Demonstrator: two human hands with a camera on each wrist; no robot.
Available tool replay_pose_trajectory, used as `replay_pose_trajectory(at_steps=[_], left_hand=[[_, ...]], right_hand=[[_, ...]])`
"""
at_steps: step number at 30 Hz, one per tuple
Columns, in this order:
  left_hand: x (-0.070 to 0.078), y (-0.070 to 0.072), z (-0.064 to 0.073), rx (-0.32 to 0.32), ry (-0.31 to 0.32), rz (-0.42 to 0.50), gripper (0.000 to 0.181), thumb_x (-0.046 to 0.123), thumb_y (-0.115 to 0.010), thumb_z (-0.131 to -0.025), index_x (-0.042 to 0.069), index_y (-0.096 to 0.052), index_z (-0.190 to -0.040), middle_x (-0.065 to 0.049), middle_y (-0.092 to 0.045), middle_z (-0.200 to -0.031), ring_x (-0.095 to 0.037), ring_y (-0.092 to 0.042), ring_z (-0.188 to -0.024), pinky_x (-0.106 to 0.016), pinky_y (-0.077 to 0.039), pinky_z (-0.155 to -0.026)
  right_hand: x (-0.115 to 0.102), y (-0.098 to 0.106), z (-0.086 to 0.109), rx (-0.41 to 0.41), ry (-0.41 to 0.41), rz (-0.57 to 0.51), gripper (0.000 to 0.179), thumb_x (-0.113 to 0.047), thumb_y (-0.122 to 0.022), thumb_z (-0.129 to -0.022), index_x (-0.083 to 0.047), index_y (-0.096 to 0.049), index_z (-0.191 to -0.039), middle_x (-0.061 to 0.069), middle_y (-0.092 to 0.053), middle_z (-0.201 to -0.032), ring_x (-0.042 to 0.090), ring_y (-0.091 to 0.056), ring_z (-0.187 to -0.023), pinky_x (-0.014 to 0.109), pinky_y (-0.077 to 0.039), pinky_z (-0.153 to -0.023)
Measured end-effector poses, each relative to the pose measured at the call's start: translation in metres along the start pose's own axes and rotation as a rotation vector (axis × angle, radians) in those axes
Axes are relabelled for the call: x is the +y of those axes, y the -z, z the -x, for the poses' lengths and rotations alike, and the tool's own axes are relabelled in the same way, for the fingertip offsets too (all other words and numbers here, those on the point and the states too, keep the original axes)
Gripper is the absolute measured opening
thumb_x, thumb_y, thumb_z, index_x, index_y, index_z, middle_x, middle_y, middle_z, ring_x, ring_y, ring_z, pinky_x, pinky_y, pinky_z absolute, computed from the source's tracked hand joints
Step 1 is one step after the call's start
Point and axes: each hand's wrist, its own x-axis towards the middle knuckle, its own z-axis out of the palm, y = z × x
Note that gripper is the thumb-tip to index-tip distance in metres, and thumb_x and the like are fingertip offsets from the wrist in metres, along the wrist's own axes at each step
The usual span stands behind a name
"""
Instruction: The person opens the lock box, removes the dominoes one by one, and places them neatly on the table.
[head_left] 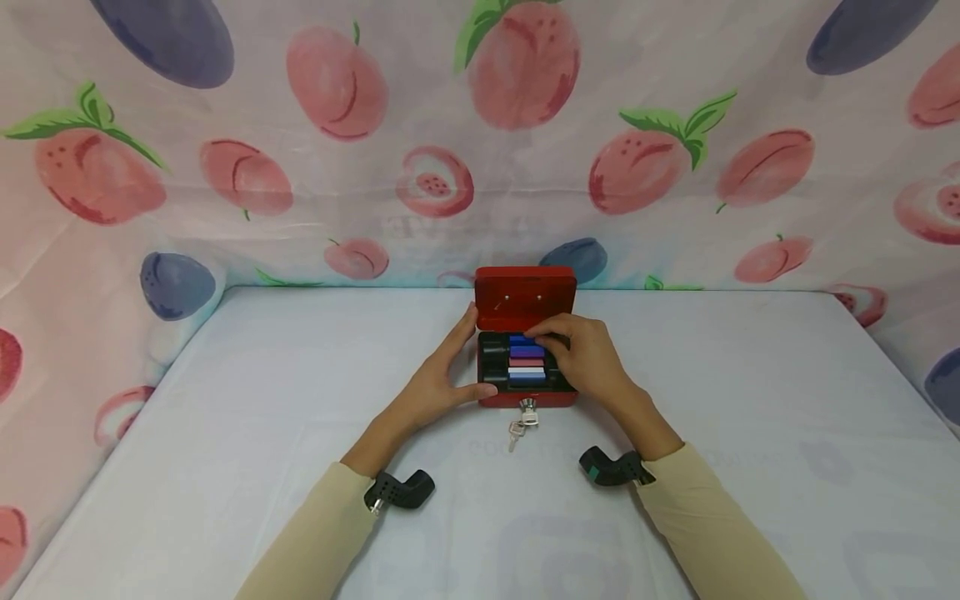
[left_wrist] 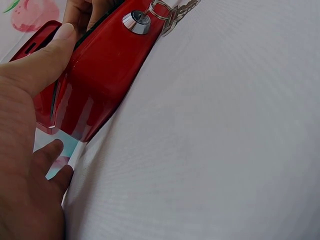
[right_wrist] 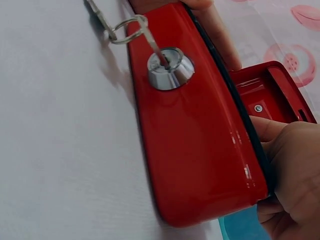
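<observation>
A small red cash box (head_left: pixel 525 399) stands on the table with its lid (head_left: pixel 525 300) raised. Its black inner tray (head_left: pixel 492 358) holds several coloured sticks in a row: blue, purple, pink (head_left: pixel 527 362), white and light blue. My left hand (head_left: pixel 431 392) rests against the box's left side, thumb on the front rim and fingers reaching toward the lid. Over the tray's right half, my right hand (head_left: pixel 588 358) pinches a dark blue stick (head_left: pixel 519 340) at the back of the row between thumb and index finger. Its other fingers are partly hidden.
A key sits in the silver lock (right_wrist: pixel 170 70) on the box front, and a second key (head_left: pixel 516 433) hangs from its ring. White cloth (head_left: pixel 262 417) covers the table. A fruit-print curtain (head_left: pixel 525 167) rises behind it. Both wrists wear black camera mounts (head_left: pixel 405 490).
</observation>
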Motion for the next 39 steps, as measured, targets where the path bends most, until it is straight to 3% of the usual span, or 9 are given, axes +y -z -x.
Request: replay_pose_trajectory(at_steps=[10, 22, 39], left_hand=[[0.002, 0.001, 0.000, -0.011, 0.016, 0.013, 0.094, 0.018, -0.072, -0.076, 0.018, -0.007, -0.144, 0.001, -0.004, -0.149, -0.016, -0.014, -0.133, -0.043, -0.016, -0.105], [0.004, 0.002, -0.001, -0.018, 0.023, 0.016, 0.094, 0.018, -0.071, -0.076, 0.018, -0.007, -0.144, 0.001, -0.004, -0.149, -0.015, -0.014, -0.133, -0.044, -0.016, -0.105], [0.001, 0.002, -0.001, -0.006, -0.018, 0.014, 0.095, 0.017, -0.072, -0.075, 0.015, -0.008, -0.144, -0.002, -0.005, -0.149, -0.017, -0.018, -0.132, -0.040, -0.016, -0.105]], right_hand=[[-0.001, 0.004, 0.000, -0.010, -0.021, -0.013, 0.018, -0.005, -0.062, -0.083, -0.014, -0.069, -0.097, 0.000, -0.064, -0.097, 0.014, -0.056, -0.091, 0.036, -0.046, -0.081], [-0.002, 0.008, -0.002, -0.005, -0.027, -0.069, 0.018, -0.008, -0.063, -0.083, -0.017, -0.069, -0.097, -0.003, -0.063, -0.097, 0.011, -0.054, -0.084, 0.032, -0.046, -0.072], [-0.006, 0.015, -0.005, 0.046, 0.001, -0.050, 0.020, -0.007, -0.061, -0.084, -0.017, -0.069, -0.099, -0.004, -0.062, -0.093, 0.011, -0.053, -0.081, 0.029, -0.045, -0.065]])
